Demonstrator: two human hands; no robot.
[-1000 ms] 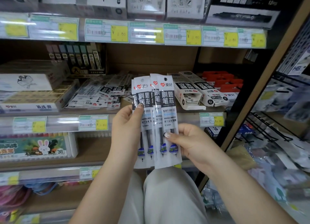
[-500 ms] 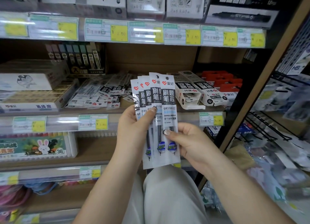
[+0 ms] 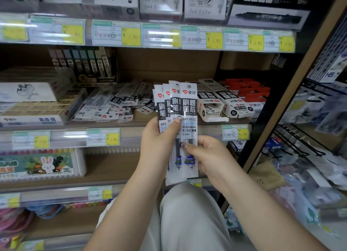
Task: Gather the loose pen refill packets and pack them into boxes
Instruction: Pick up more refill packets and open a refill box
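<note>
Between both hands I hold upright a fanned stack of several pen refill packets (image 3: 188,108), white with black labels. My left hand (image 3: 159,140) grips the stack from the left, thumb across the front. My right hand (image 3: 208,156) pinches its lower right edge, thumb on the front packet. More loose packets (image 3: 112,108) lie in a heap on the middle shelf behind. Two white refill boxes (image 3: 223,102) lie on that shelf to the right, open ends facing me, packets showing inside the left one.
Eraser boxes (image 3: 33,109) and a lead-tube display (image 3: 90,66) stand at the shelf's left. Red-topped packs (image 3: 247,93) sit right of the boxes. A price-label rail (image 3: 103,138) fronts the shelf. A wire rack (image 3: 300,141) with bagged goods stands at right. My knee (image 3: 187,218) is below.
The spread packets have been squared closer together into a tighter fan. My left thumb slid right across the front; the stack sits slightly higher.
</note>
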